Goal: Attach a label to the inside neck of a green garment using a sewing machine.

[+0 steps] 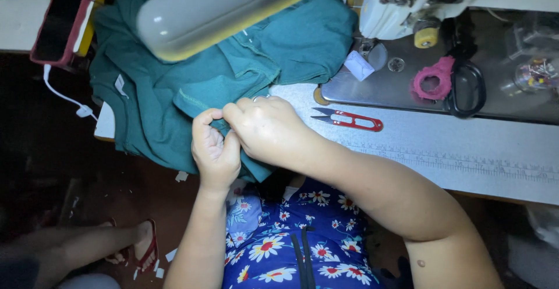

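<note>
Your left hand (214, 149) and right hand (265, 129) pinched the green cloth (169, 102), fingers closed on its fold; snips (349, 119) lay just right of them.

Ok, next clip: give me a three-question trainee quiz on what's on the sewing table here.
1. True or false: both hands, the left hand and the right hand, pinch the teal fabric.
2. Which tool lies on the table just right of the right hand?
A. red-handled thread snips
B. a steam iron
C. a rolling pin
3. Fill in: the black scissors on the sewing machine bed have one handle wrapped in ____ material.

Key: 1 true; 2 A; 3 pink.
</note>
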